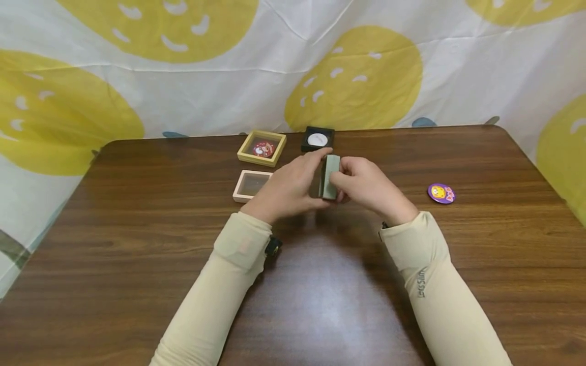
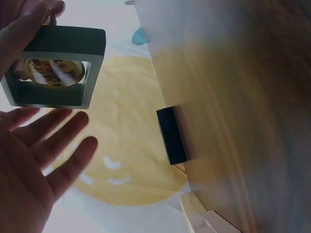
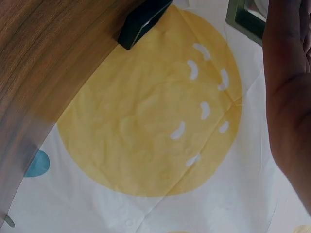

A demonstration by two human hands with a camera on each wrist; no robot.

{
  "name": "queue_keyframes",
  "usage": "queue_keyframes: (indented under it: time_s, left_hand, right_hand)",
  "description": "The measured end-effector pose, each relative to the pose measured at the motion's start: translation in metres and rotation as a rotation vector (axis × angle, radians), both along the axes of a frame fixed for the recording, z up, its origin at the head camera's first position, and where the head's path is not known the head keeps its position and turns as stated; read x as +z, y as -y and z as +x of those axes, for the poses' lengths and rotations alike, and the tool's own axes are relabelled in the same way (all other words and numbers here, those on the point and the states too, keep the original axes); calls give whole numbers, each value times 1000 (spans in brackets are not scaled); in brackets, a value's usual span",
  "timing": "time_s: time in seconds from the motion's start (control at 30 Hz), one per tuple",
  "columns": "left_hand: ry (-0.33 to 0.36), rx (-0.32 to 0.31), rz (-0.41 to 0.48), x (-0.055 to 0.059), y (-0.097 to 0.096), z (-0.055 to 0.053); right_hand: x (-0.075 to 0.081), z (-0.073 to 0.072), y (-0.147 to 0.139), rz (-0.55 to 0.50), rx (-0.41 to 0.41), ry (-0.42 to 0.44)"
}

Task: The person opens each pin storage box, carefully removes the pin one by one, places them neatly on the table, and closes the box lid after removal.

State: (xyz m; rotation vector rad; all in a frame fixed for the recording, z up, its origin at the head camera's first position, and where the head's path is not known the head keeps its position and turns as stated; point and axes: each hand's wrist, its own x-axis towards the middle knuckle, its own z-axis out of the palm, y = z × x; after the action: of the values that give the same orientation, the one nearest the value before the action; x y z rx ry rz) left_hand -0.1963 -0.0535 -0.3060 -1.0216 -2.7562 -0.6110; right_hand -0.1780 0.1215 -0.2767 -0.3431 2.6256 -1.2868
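A small green display frame (image 1: 331, 175) stands on edge between both hands, raised over the table. Inside it, the left wrist view shows a round, shiny badge (image 2: 54, 73). My left hand (image 1: 293, 185) holds the frame from the left, thumb at its near end and a finger at its far end. In the left wrist view, the other fingers (image 2: 63, 141) spread beside it. From the right, my right hand (image 1: 368, 185) pinches the frame with its thumb across the edge. The right wrist view shows part of that hand (image 3: 289, 82), with most fingers hidden.
Behind the hands stand a yellow frame (image 1: 244, 158) with a red badge and a black frame (image 1: 327, 147) with a white disc. A pale pink frame (image 1: 244, 198) lies partly behind the left hand. A purple badge (image 1: 441, 193) rests on the right.
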Motion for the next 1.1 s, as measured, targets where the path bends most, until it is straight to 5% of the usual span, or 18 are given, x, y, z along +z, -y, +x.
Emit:
queue_keyframes:
  time_s: [0.17,0.47,1.1]
  left_hand:
    - [-47,-39,7,0,0,1]
    - [17,-57,17,1,0,2]
    - [2,6,-24,1,-2,4]
  right_hand:
    - [0,0,1,25,-28,27]
    - [0,0,2,45,-47,74]
    - [-1,2,5,125,-62,67]
